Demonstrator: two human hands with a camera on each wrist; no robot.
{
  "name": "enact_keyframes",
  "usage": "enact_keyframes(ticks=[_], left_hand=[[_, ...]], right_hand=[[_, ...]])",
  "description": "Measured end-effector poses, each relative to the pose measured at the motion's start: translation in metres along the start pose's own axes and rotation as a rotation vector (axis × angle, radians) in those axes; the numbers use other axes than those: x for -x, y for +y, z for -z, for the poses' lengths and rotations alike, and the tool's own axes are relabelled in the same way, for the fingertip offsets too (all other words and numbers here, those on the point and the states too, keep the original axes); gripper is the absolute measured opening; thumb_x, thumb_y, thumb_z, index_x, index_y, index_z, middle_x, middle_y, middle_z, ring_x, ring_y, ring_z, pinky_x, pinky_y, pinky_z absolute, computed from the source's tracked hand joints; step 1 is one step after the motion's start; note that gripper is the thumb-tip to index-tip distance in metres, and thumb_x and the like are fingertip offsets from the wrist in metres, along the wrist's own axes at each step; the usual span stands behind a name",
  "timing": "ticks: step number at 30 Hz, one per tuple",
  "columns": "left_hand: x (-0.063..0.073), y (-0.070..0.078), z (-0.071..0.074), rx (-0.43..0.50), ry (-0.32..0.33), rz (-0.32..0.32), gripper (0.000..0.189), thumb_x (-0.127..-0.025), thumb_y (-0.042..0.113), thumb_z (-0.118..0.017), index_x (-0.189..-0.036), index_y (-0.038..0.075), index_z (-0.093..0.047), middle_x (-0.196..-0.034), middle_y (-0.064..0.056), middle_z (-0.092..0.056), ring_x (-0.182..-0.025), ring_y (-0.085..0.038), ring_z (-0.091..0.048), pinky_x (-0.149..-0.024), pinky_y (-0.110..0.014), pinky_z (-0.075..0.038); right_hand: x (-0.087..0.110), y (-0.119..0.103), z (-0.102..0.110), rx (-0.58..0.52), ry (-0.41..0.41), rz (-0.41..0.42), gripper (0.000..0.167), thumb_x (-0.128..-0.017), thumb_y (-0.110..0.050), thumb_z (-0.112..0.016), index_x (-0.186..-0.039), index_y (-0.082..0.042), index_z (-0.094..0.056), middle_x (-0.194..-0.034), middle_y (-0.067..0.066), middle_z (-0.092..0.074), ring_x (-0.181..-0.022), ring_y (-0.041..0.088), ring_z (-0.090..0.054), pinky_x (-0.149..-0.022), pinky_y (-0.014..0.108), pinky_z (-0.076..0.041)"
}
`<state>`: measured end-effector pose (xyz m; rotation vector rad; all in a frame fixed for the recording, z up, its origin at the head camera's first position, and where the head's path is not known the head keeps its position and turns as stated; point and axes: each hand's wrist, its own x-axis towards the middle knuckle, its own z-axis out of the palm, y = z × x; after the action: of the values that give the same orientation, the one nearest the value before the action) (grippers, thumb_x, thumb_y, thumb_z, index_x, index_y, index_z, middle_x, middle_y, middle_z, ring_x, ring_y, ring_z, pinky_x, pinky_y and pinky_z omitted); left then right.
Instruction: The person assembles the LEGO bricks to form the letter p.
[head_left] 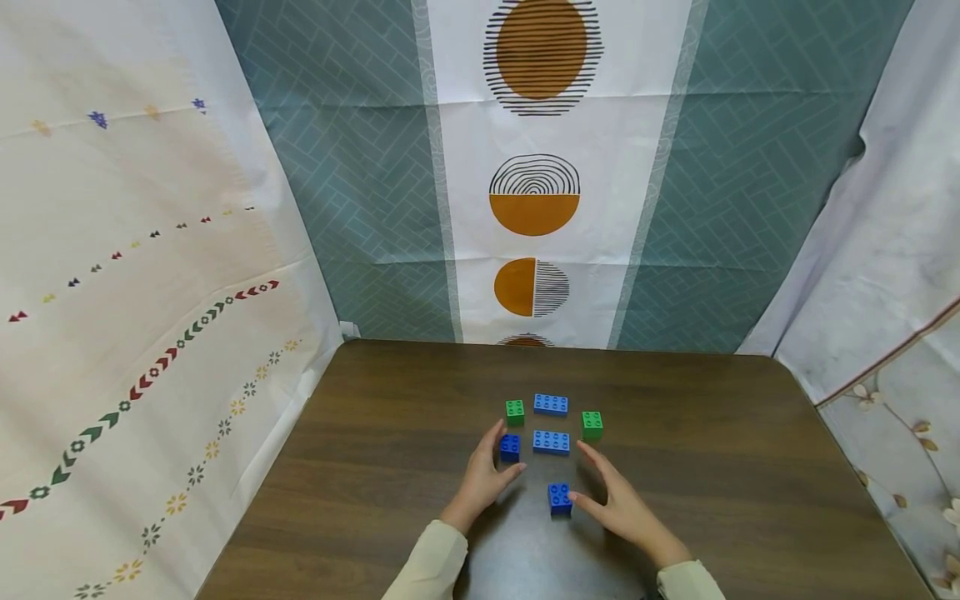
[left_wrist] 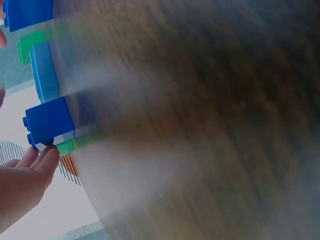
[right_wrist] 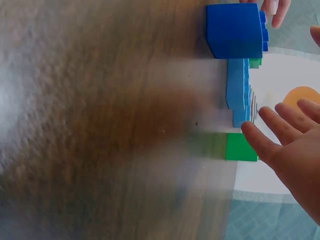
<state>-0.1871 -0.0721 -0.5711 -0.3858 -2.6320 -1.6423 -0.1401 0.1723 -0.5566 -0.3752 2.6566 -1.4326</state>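
Observation:
My left hand (head_left: 482,475) is beside a small dark blue brick (head_left: 510,448), its fingers along the left side and its thumb in front. In the left wrist view, the fingertips (left_wrist: 47,154) lie right at the edge of that dark blue brick (left_wrist: 50,120). My right hand (head_left: 622,506) is spread, its thumb tip close to the right side of the nearer dark blue brick (head_left: 559,498). Its straight fingers (right_wrist: 265,137) reach toward the right green brick (right_wrist: 241,146) in the right wrist view. Neither hand grips anything.
Two longer light blue bricks, a front one (head_left: 551,442) and a back one (head_left: 551,405), lie between the left green brick (head_left: 514,412) and the right green brick (head_left: 592,425). All stand on the dark wooden table (head_left: 360,467). Patterned cloths (head_left: 360,167) hang behind and at both sides.

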Motion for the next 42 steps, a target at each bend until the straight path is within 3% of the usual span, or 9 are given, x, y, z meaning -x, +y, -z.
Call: enact_keyframes(ticks=[6, 11, 25, 35, 42], left_hand=[[-0.001, 0.001, 0.0, -0.005, -0.006, 0.018, 0.071, -0.085, 0.005, -0.073, -0.144, -0.003, -0.034, -0.138, -0.024, -0.049, -0.127, -0.037, -0.047, -0.105, -0.047, -0.039], [-0.003, 0.001, 0.0, -0.033, -0.008, -0.003, 0.067, -0.085, 0.001, -0.072, -0.141, -0.004, -0.037, -0.133, -0.025, -0.05, -0.123, -0.038, -0.05, -0.103, -0.048, -0.041], [-0.013, -0.008, -0.001, -0.116, 0.011, -0.027, 0.052, -0.086, -0.004, -0.068, -0.133, -0.007, -0.047, -0.123, -0.021, -0.055, -0.115, -0.035, -0.055, -0.101, -0.049, -0.043], [-0.013, -0.014, -0.002, -0.107, 0.008, -0.025, 0.048, -0.084, -0.008, -0.066, -0.129, -0.01, -0.049, -0.119, -0.025, -0.057, -0.108, -0.036, -0.058, -0.095, -0.047, -0.047], [-0.013, -0.014, -0.002, -0.116, 0.006, 0.008, 0.04, -0.085, -0.006, -0.067, -0.123, -0.01, -0.052, -0.116, -0.021, -0.058, -0.106, -0.035, -0.059, -0.093, -0.047, -0.049]], right_hand=[[0.002, 0.002, -0.004, -0.02, -0.04, 0.068, 0.075, -0.087, -0.024, -0.073, -0.148, -0.005, -0.033, -0.146, 0.022, -0.039, -0.13, 0.043, -0.041, -0.101, 0.059, -0.038], [0.003, 0.006, -0.007, -0.013, -0.067, 0.114, 0.069, -0.086, -0.018, -0.073, -0.144, -0.002, -0.038, -0.141, 0.022, -0.044, -0.126, 0.042, -0.045, -0.097, 0.057, -0.043], [0.0, 0.014, -0.01, -0.063, -0.125, 0.157, 0.049, -0.09, -0.009, -0.067, -0.133, 0.006, -0.047, -0.129, 0.024, -0.054, -0.116, 0.042, -0.053, -0.09, 0.052, -0.049], [0.0, 0.013, -0.01, -0.079, -0.148, 0.112, 0.038, -0.093, -0.009, -0.064, -0.125, 0.005, -0.052, -0.121, 0.021, -0.058, -0.11, 0.04, -0.057, -0.088, 0.048, -0.051], [-0.001, 0.015, -0.011, -0.091, -0.155, 0.078, 0.035, -0.092, -0.01, -0.065, -0.124, 0.002, -0.054, -0.122, 0.017, -0.059, -0.11, 0.038, -0.057, -0.089, 0.044, -0.052]])
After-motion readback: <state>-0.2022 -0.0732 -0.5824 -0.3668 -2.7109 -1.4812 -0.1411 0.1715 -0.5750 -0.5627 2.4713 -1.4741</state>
